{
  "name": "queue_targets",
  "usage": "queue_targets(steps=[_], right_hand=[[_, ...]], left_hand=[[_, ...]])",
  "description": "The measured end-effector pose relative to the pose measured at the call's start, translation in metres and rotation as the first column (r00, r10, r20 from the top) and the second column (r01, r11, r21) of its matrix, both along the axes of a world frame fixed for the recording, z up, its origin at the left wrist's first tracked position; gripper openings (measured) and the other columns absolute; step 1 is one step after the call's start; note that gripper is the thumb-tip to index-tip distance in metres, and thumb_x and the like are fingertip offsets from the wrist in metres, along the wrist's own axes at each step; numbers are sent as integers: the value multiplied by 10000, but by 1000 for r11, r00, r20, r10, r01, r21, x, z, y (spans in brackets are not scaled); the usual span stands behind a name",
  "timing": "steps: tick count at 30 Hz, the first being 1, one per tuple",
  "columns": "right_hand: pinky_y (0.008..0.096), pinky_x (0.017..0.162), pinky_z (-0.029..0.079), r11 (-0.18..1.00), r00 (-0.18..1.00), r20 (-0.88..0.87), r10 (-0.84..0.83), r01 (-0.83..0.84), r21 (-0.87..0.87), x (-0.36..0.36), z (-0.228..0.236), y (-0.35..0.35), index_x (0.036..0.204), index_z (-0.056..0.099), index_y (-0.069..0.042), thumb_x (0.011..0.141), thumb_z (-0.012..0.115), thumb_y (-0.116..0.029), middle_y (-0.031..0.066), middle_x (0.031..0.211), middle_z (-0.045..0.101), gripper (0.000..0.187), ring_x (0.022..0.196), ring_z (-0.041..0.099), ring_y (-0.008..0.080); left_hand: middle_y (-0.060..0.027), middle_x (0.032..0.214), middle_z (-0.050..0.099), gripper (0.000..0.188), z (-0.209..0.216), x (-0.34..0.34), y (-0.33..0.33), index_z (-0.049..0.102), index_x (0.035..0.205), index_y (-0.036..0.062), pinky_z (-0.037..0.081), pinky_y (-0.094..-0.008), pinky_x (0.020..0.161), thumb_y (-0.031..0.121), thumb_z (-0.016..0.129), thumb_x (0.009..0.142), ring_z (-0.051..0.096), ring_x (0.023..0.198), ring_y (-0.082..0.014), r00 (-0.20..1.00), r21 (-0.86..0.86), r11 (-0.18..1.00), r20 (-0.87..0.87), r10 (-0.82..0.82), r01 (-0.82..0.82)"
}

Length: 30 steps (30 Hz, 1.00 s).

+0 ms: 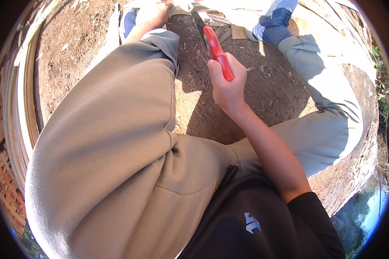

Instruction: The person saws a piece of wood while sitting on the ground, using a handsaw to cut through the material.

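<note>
On the near side of the wood (218,18), the right hand (230,84) clenches a red-handled saw (211,38); at the wood's left, the left hand's (162,9) grip is unclear, as is cutting done or remaining.

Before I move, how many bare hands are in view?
2. The right hand grips a red-handled tool at upper centre; the left hand is at the top edge, left of the tool, partly out of view.

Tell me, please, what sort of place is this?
Probably an outdoor work yard: bare soil, long boards at left, and a red-handled tool, apparently a saw, in the right hand.
</note>
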State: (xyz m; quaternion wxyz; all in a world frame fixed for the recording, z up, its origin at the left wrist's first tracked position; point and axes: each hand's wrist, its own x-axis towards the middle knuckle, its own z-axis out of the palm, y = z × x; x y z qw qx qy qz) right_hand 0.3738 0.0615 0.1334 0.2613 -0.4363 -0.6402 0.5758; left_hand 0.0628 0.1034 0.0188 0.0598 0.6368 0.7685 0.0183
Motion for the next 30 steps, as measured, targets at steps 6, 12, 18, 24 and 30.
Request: queue_targets(steps=[6, 12, 18, 24, 30], right_hand=[[317, 502, 381, 992, 993, 37, 113, -115, 44, 19, 17, -2, 729, 495, -18, 888, 659, -108, 60, 568, 473, 245, 527, 463, 86], [327, 480, 372, 994, 1000, -17, 12, -10, 111, 22, -3, -13, 725, 476, -25, 895, 664, -110, 63, 559, 480, 267, 496, 446, 111], [299, 482, 380, 990, 990, -11, 138, -138, 11, 18, 6, -35, 791, 514, -32, 901, 644, -76, 38, 580, 490, 176, 508, 492, 101], [291, 479, 372, 994, 1000, 13, 18, -17, -105, 38, 14, -10, 788, 520, -40, 912, 635, -66, 5, 606, 497, 171, 516, 448, 67], [264, 570, 343, 976, 1000, 12, 5, -2, -219, 32, 41, 0, 813, 540, -34, 944, 631, -83, -19, 684, 448, 168, 648, 414, 49]], left_hand=[[-123, 1028, 713, 254, 4, 0, -5, 671, 1135, 118, 555, -459, 832, 257, 649, 924, 700, 950, -339, 1000, -18, 1000, -8, 14, -15], [-126, 1019, 722, 262, -2, 5, 2, 678, 1144, 126, 560, -456, 845, 248, 665, 912, 706, 961, -330, 1000, -23, 1000, 1, -15, 15], [-142, 1021, 734, 237, 5, 6, 6, 689, 1112, 122, 561, -456, 859, 185, 662, 885, 711, 989, -315, 1000, -18, 1000, 1, 17, -17], [-147, 1026, 732, 222, -12, -5, -6, 687, 1094, 109, 556, -456, 858, 155, 640, 882, 707, 998, -314, 1000, 78, 997, -9, -8, 9], [-132, 1038, 716, 209, -16, 2, -6, 671, 1083, 77, 564, -446, 832, 125, 611, 889, 708, 950, -340, 998, 142, 988, -23, -53, 56]])
